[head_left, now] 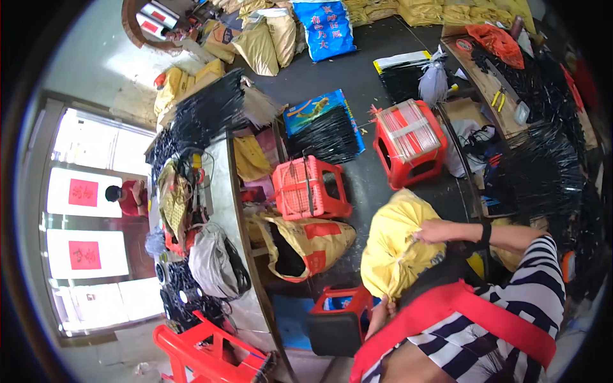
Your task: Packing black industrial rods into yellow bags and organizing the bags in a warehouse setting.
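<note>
A full yellow woven sack (394, 239) stands in front of me, its gathered neck turned toward my body. My right hand (434, 231), with a dark band at the wrist, is closed on a twisted fold of the sack's upper part. Lower down, my left hand (381, 314) pinches the sack's near edge; its fingers are partly hidden. Just left of that hand is a red stool with a black seat (337, 325). An open yellow-and-red sack (313, 249) lies on its side farther left, dark inside.
Two red plastic stools (310, 186) (408, 137) stand beyond the sack, the farther one topped with a strapped bundle. A workbench (233, 223) runs along the left, carrying a grey bag (216, 258). Black strips (543, 169) cover the right bench. Another person (132, 196) is at the left.
</note>
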`<state>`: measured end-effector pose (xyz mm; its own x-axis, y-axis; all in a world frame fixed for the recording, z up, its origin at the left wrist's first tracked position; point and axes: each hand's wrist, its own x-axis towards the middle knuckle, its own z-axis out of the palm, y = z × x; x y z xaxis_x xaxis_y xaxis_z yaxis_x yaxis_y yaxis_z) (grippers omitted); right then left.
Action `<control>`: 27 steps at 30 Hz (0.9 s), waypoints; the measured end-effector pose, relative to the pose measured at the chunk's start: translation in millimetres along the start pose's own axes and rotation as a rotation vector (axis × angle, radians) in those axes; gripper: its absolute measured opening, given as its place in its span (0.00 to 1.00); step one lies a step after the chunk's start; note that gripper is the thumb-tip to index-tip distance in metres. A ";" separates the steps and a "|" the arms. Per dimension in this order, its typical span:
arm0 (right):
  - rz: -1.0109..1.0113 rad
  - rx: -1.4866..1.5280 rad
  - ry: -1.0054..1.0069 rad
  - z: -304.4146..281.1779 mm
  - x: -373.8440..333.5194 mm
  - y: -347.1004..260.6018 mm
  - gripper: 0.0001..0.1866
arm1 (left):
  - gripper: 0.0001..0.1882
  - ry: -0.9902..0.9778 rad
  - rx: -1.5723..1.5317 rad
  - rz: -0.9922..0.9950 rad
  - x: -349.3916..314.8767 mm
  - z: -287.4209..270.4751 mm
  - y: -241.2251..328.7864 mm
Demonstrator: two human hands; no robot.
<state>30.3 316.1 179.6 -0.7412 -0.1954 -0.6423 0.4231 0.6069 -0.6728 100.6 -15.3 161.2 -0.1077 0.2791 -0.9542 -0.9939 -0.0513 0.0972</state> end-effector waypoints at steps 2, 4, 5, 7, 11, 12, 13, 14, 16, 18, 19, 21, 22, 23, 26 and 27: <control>-0.027 -0.099 0.009 -12.5 22.7 -30.1 0.24 | 0.17 -0.027 -0.106 0.027 0.0 -2.5 15.4; -0.255 -0.276 0.009 -23.2 44.8 -59.3 0.25 | 0.17 -0.090 -0.186 0.042 13.9 -20.6 34.7; -0.034 -0.179 -0.026 -25.3 49.4 -73.0 0.25 | 0.17 -0.111 -0.243 0.046 11.8 -24.7 44.4; 0.004 -0.193 -0.036 -49.3 56.9 -95.3 0.25 | 0.17 -0.130 -0.222 0.100 15.4 -18.3 69.7; 0.017 -0.212 -0.117 -76.9 80.8 -143.1 0.24 | 0.17 -0.131 -0.235 0.063 4.7 -18.9 105.2; 0.007 -0.241 -0.130 -85.6 90.0 -150.3 0.24 | 0.17 -0.111 -0.222 0.080 5.2 -17.4 112.5; 0.001 -0.263 -0.135 -95.3 97.3 -154.0 0.24 | 0.17 -0.093 -0.197 0.093 -2.3 -6.6 128.5; 0.036 -0.289 -0.147 -104.4 109.8 -151.3 0.24 | 0.17 -0.081 -0.187 0.101 -13.3 8.8 147.4; 0.014 -0.310 -0.167 -121.1 128.5 -163.2 0.25 | 0.17 -0.111 -0.267 0.088 -4.0 12.9 164.5; -0.034 -0.345 -0.170 -140.9 153.1 -159.5 0.25 | 0.17 -0.126 -0.302 0.095 16.5 19.4 183.0; -0.031 -0.340 -0.170 -151.1 162.9 -158.3 0.25 | 0.17 -0.131 -0.325 0.103 21.1 24.8 195.2; -0.049 -0.401 -0.146 -176.4 185.8 -155.1 0.26 | 0.17 -0.133 -0.335 0.104 31.6 42.0 219.6; -0.005 -0.387 -0.168 -194.5 203.5 -156.6 0.27 | 0.18 -0.107 -0.386 0.110 32.6 55.6 238.4; -0.004 -0.377 -0.163 -206.4 212.6 -154.7 0.27 | 0.18 -0.081 -0.436 0.117 35.2 68.1 256.8; 0.008 -0.320 -0.148 -246.4 231.1 -156.4 0.30 | 0.18 -0.083 -0.348 0.121 54.9 90.6 289.3; 0.014 -0.312 -0.153 -265.1 238.8 -151.5 0.30 | 0.18 -0.025 -0.317 0.122 56.7 103.5 302.2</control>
<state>-348.9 381.8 225.5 -0.6399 -0.2843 -0.7140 0.2354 0.8119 -0.5343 -208.2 84.3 165.7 -0.2295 0.2763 -0.9333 -0.9181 -0.3797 0.1133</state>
